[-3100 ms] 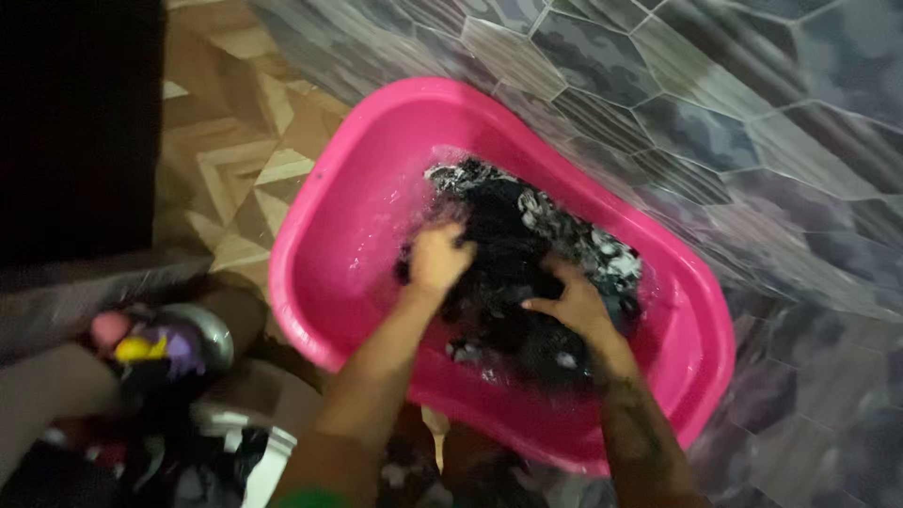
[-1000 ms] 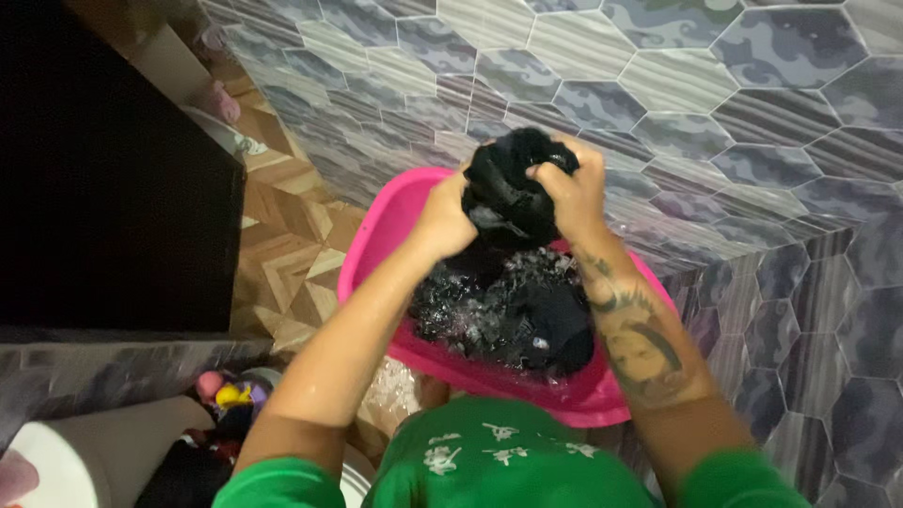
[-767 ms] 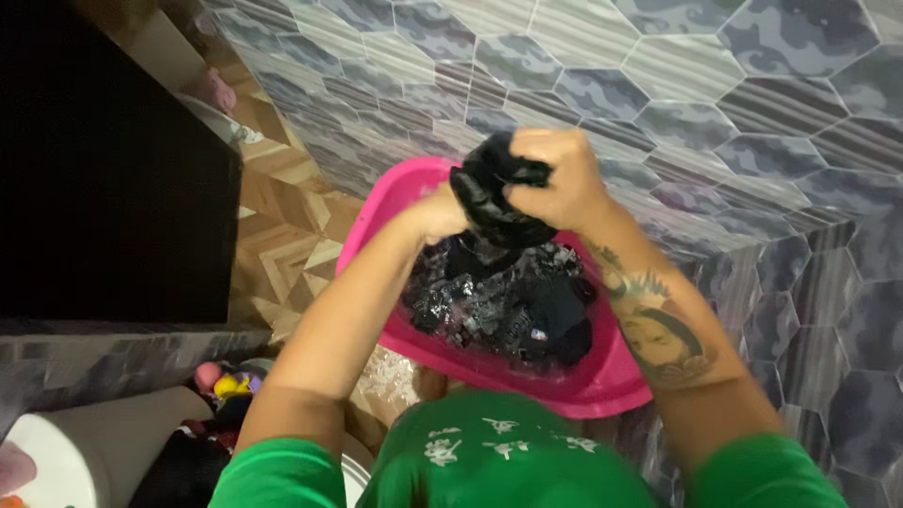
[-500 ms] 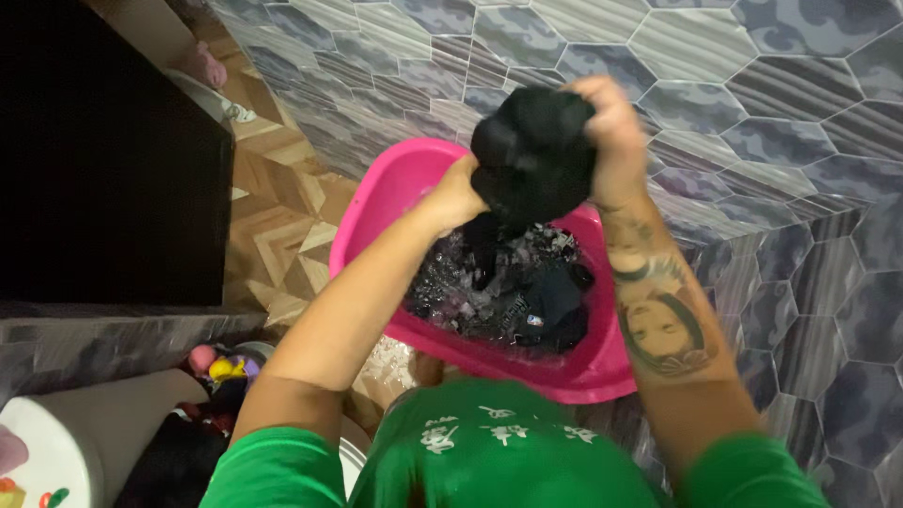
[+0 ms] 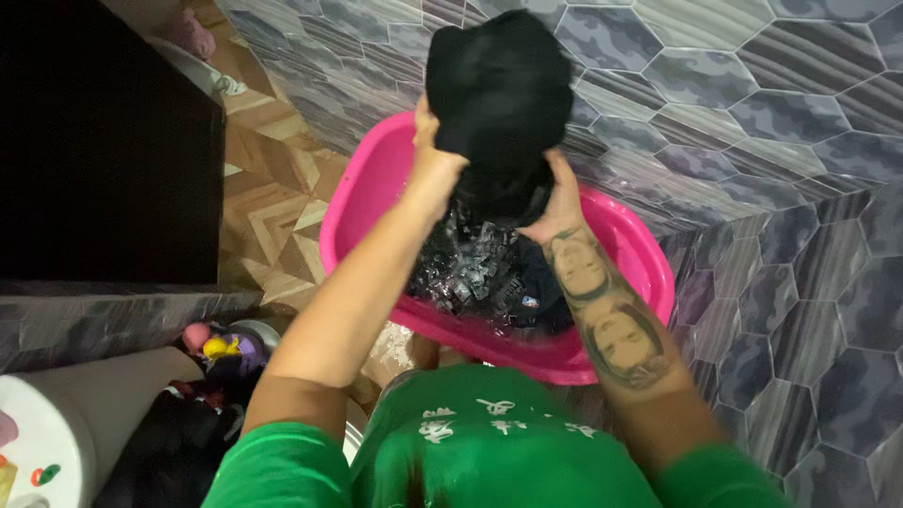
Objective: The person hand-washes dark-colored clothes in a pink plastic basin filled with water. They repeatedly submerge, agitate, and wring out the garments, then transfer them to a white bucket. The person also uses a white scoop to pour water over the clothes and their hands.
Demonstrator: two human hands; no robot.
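Observation:
A wet black garment (image 5: 499, 75) is lifted above a pink plastic basin (image 5: 362, 188) on the tiled floor. My left hand (image 5: 431, 160) grips the garment's left side. Against its lower right part, my right hand (image 5: 557, 202) squeezes the cloth, with the tattooed forearm below it. Below the hands, more dark wet laundry (image 5: 489, 277) lies in the basin with soapy water. My green shirt (image 5: 480, 442) fills the bottom of the view.
A dark cabinet (image 5: 94, 141) stands at the left. A white round-topped container (image 5: 47, 442) and a pile of dark clothes with a small colourful toy (image 5: 221, 348) sit at the lower left. Grey hexagon tiles and wood-pattern tiles cover the floor.
Both hands went from scrubbing laundry inside the basin to lifting and wringing one black garment above it. In the last half second the garment rose higher and my right hand slid down to its lower part.

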